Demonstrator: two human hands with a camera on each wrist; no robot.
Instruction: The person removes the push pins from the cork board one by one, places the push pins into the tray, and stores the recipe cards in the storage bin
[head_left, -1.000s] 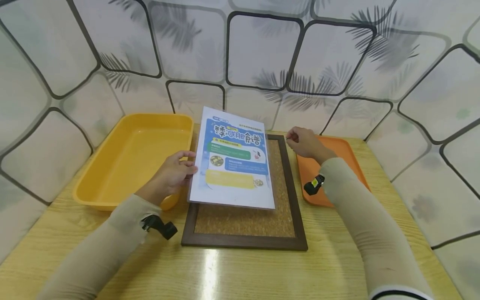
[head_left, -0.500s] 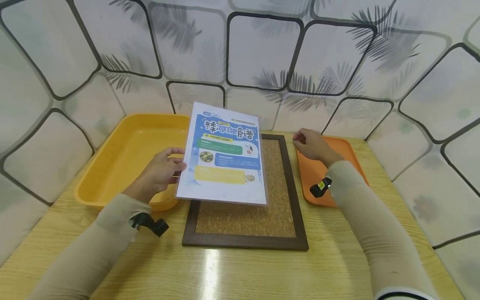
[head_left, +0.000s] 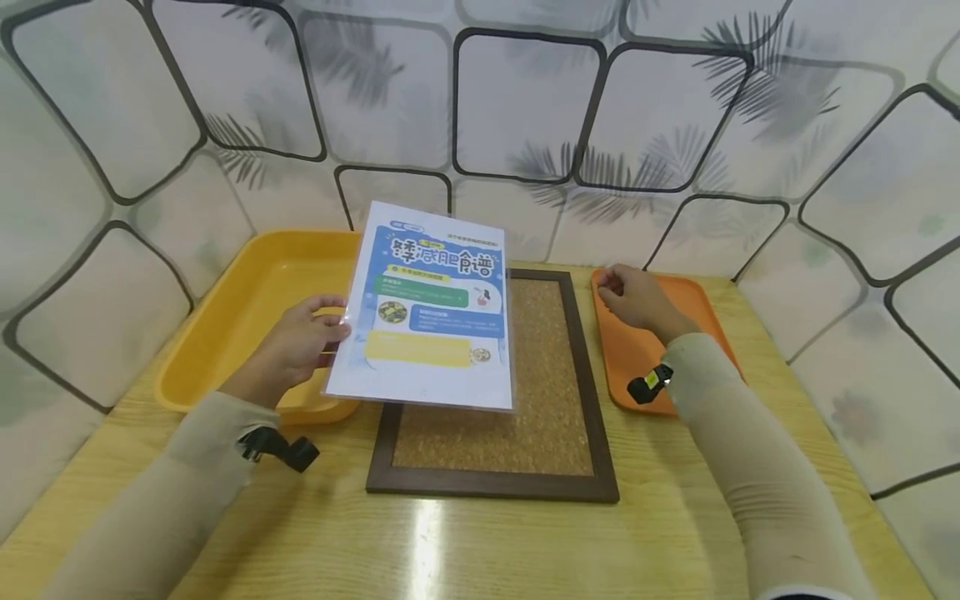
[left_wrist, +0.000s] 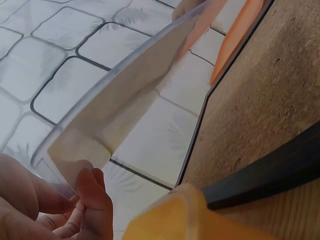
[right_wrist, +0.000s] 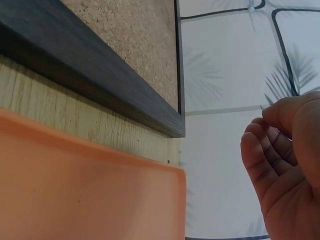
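A laminated poster point(head_left: 423, 308) with blue, green and yellow panels is held up by its left edge in my left hand point(head_left: 307, 337). In the left wrist view the thumb and fingers pinch its clear border point(left_wrist: 55, 172), and the sheet's glossy face tilts away. Beneath it lies a cork board point(head_left: 491, 446) in a dark brown frame, partly covered by the poster in the head view. My right hand point(head_left: 637, 300) is over the orange tray point(head_left: 693, 292), near its far left corner. Its thumb and forefinger meet, and a tiny dark point shows at their tips in the right wrist view.
To the left stands a deep yellow bin point(head_left: 247, 308), partly behind the poster and left hand. All of it rests on a light wood table point(head_left: 480, 546). A patterned wall covering point(head_left: 525, 108) rises close behind and on both sides.
My left hand has drawn the poster leftward, uncovering more of the cork board's right side. My right hand has moved right, away from the board's frame and over the orange tray.
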